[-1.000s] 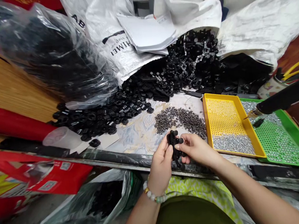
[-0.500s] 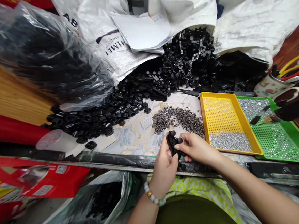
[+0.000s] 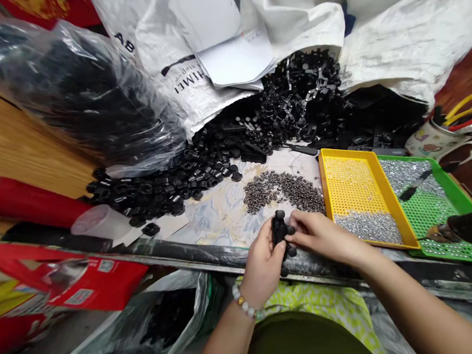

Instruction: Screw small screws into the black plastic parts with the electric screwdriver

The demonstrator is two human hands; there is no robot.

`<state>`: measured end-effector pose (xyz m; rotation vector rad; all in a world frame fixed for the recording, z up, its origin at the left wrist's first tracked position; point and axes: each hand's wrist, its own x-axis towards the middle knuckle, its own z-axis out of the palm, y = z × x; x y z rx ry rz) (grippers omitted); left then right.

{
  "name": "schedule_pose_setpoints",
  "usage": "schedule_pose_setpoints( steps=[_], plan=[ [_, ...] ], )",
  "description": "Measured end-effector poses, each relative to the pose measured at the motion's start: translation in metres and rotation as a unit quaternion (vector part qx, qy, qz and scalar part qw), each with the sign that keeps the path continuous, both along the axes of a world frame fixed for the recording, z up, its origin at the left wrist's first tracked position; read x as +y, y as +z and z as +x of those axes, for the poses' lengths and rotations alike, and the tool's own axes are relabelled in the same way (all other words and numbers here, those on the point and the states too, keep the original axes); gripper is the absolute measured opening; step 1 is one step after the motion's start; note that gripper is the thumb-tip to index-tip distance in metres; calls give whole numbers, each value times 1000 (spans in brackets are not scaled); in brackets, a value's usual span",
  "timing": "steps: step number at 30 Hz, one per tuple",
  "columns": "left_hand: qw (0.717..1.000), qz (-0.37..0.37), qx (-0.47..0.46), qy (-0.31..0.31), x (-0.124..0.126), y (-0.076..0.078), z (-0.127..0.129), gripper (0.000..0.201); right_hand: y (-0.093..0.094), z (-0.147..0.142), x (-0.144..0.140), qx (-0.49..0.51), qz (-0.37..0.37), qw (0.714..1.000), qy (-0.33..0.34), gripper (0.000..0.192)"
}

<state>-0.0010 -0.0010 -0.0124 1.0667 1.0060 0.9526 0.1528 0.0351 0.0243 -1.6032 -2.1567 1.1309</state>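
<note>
Left hand grips a black part; right hand pinches its side knob. Heaps of parts at upper centre lie unhandled.

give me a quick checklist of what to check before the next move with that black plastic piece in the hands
1. Black plastic piece held by both hands: ok; left hand wraps it from below, right hand pinches its side.
2. Piece over the table edge, not over the floor: ok.
3. Pile of small dark screws close to the hands: ok, just behind them.
4. Yellow tray stocked: ok, silver screws heaped at its near end.
5. Whether anything is seated in the piece: cannot tell, the fingers hide it.
6. Dark tool at the right clear of the hands: ok, it lies over the green tray.
</note>
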Motion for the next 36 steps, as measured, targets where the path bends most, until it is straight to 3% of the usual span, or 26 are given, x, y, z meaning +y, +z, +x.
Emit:
schedule_pose_setpoints(
  steps=[1,4,7,9,11,12,14,17,20,25,30,33,36],
  plan=[
    [1000,-6,-6,-7,1,1,0,44,1,3,-2,14,15,1000,6,16],
    [1000,-13,-1,9,2,4,0,42,9,7,-7,51,83,995,37,50],
    [999,-12,20,33,2,4,0,34,26,6,2,47,107,987,110,41],
    [999,-27,15,24,0,2,1,29,39,7,26,-10,104,985,140,30],
    [998,-54,-16,23,-1,0,1,26,47,11,63,-130,124,981,68,31],
    [996,-71,-37,32,-1,0,1,25,47,14,84,-227,154,961,-41,32],
    [989,-103,-82,61,-1,2,1,24,43,23,124,-303,172,927,-138,31],
    [978,-128,-138,92,1,6,-1,24,24,37,166,-361,166,896,-197,32],
    [966,-134,-188,121,2,8,-3,20,4,49,179,-397,163,880,-204,32],
    [940,-133,-262,175,2,11,4,17,-9,55,176,-411,202,878,-141,36],
    [926,-125,-283,216,4,18,7,10,7,51,163,-402,251,874,-106,29],
    [912,-119,-311,238,5,18,5,13,22,44,121,-369,316,867,-115,26],
    [907,-92,-343,227,5,18,7,31,25,25,47,-171,461,869,-64,21]
  ],
)
